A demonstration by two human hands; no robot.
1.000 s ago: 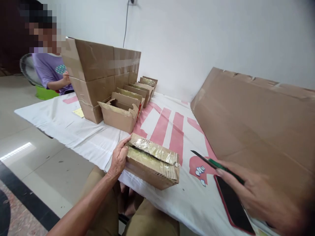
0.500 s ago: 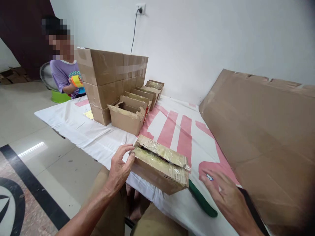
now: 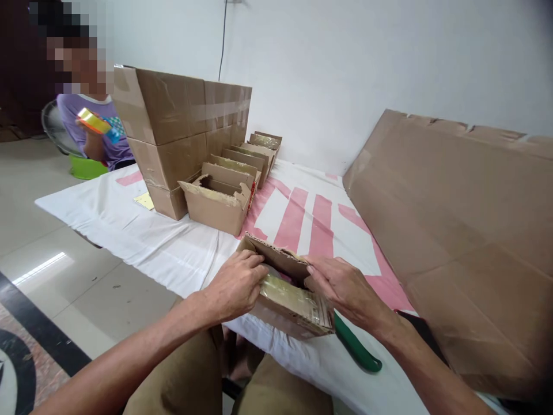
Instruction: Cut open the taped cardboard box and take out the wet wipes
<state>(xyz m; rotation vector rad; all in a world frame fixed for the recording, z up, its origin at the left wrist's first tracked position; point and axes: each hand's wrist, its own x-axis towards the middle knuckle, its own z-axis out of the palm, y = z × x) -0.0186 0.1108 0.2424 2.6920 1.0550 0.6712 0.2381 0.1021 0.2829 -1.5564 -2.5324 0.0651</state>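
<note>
While the left hand steadies the small taped brown cardboard box, the right hand, at three o'clock, grips its flap; both sets of fingers are clenched on cardboard, bracing it against the bench.

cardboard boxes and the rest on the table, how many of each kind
small cardboard box in both hands: 1, left hand and right hand on its flaps
small open boxes in the row: about 5, first one; the far ones overlap
large taped cartons, stacked: 2
flat cardboard sheet: 1
green-handled knife: 1
total: about 10
</note>
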